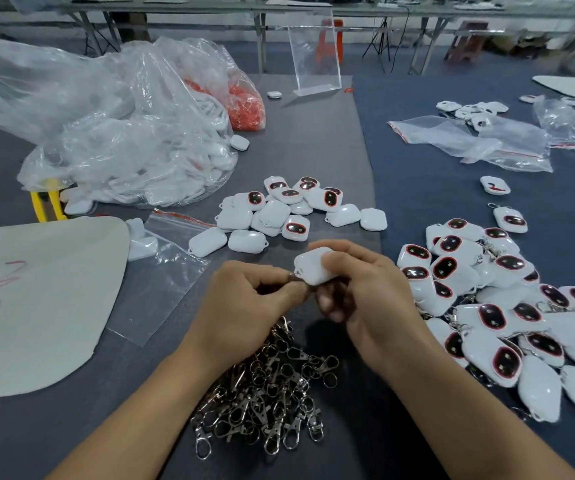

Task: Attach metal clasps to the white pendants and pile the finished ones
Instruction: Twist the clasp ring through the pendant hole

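Above the heap of metal clasps [268, 393], the right hand [365, 289] grips a white pendant [314, 266] while the left hand [244, 299] pinches what looks like a clasp [294, 277] at its loop. A large finished pile [504, 306] lies right of the heap and a smaller bare batch [286, 213] beyond it, so the work seems past halfway.

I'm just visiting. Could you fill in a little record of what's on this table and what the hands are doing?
Right hand: grips a white pendant above the table
Left hand: pinches at that pendant's corner; any clasp there is hidden
Loose clasps: heap near the person, under the wrists
Bare pendants: small pile beyond the hands
Finished pile: pendants with clasps, on the right
Also there: plastic bag of white parts, far left
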Demonstrator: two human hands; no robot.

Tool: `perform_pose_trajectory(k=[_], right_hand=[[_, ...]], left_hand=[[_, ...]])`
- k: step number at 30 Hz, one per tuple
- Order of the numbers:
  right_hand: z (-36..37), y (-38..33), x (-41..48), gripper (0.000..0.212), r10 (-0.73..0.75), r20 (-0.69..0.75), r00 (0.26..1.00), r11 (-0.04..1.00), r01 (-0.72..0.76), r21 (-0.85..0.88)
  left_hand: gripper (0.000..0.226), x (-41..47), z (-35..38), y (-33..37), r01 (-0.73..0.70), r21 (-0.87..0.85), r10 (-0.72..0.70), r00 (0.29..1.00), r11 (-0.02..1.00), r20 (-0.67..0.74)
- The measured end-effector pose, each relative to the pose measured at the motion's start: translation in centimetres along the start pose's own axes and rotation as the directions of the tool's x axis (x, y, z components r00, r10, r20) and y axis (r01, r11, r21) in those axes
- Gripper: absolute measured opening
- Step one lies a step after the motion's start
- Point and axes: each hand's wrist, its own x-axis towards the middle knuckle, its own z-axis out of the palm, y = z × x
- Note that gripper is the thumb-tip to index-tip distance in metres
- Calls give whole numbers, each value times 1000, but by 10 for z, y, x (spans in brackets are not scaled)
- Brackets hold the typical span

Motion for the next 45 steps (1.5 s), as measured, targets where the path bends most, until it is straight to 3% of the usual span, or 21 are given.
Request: perform_pose_trajectory(k=[3,5,6,8,9,11,13,17,20,22,24,28,31,35,40,42,45], right_hand=[[-2,0,0,23,90,30,996,994,-91,54],[0,1,0,21,65,37,997,996,-67,51],[1,2,-1,19,21,31,999,999,-22,30],[3,6,-3,15,-137,17,990,986,138,-97],[4,8,-4,14,-234,25,972,950,234,-208],[6,13,-8,13,-368,93,925,838,374,-397],[7,15,-8,14,-397,125,909,804,410,-430],[-2,3,3,22,-350,-27,937,898,327,-294],[-18,-8,13,19,-397,-153,905,845,295,-447],[-30,-16,16,19,-455,-172,874,726,252,-640],[-39,-21,17,23,-489,-140,861,522,160,-838],[-51,-27,20,32,-481,-10,877,151,71,-986],[-51,-30,18,19,-510,96,855,-63,74,-995],[-32,-23,5,29,-582,199,789,-45,214,-976],[-2,10,-4,41,-437,398,807,64,469,-881],[3,18,2,51,-360,397,845,146,471,-870],[8,25,15,61,-380,398,835,169,485,-858]], left_hand=[[10,2,0,4,86,-242,-59,991,966,117],[10,2,-2,5,111,-292,-79,990,950,120],[14,1,-3,3,77,-210,-61,995,975,84],[24,0,-5,-2,-92,201,92,996,975,9],[27,-1,-4,-2,-174,408,185,983,896,11],[30,-3,-5,-1,-282,613,314,948,738,58],[30,-3,-7,-4,-302,646,358,933,701,47],[8,-2,-7,-3,-247,614,356,933,750,-60],[8,1,-9,-5,-182,590,323,936,786,-142],[8,1,-13,-8,-121,563,256,952,818,-166],[5,0,-16,-6,-52,534,147,980,844,-136],[13,0,-22,0,-29,348,-35,984,937,177],[26,0,-27,2,-141,350,7,934,926,358],[21,4,-32,-1,-178,399,9,921,900,390],[8,5,-28,-4,-80,308,-24,947,948,319],[8,6,-29,-5,-12,235,-49,966,972,253],[20,9,-33,-7,67,123,-83,987,990,137]])
